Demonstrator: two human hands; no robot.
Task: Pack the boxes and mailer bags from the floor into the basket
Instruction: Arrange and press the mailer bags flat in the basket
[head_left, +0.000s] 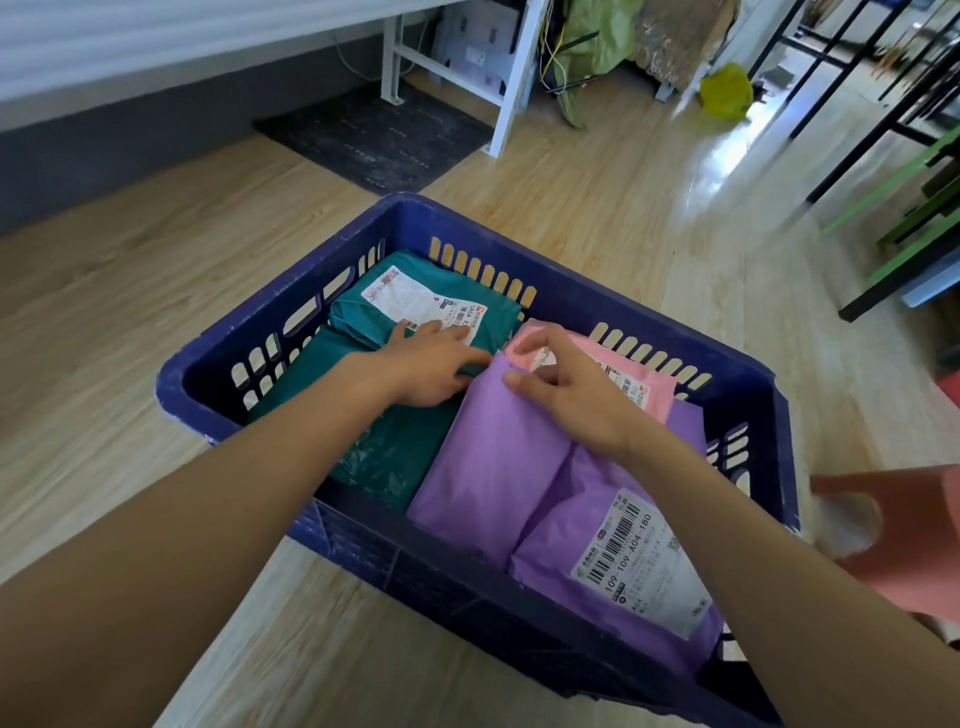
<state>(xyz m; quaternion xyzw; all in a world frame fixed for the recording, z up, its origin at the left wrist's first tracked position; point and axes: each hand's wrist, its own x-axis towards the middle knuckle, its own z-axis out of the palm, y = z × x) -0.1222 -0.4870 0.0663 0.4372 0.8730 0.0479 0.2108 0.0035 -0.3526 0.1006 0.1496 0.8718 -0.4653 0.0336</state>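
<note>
glossy wood-look floor (597, 218); matt plastic basket (582, 306); smooth plastic mailers (488, 467).

Light wood floor (130, 291), dark mat (374, 137), white table legs (511, 78).

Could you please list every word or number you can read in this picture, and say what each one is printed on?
"109-109-A04-180": white label on the nearest purple mailer bag.
"A04": same label, lower down.
"586A": probably, on the shipping label of the upper teal mailer bag.
Sticker on the pink mailer bag: too blurred.
All fine print: too small.
</note>
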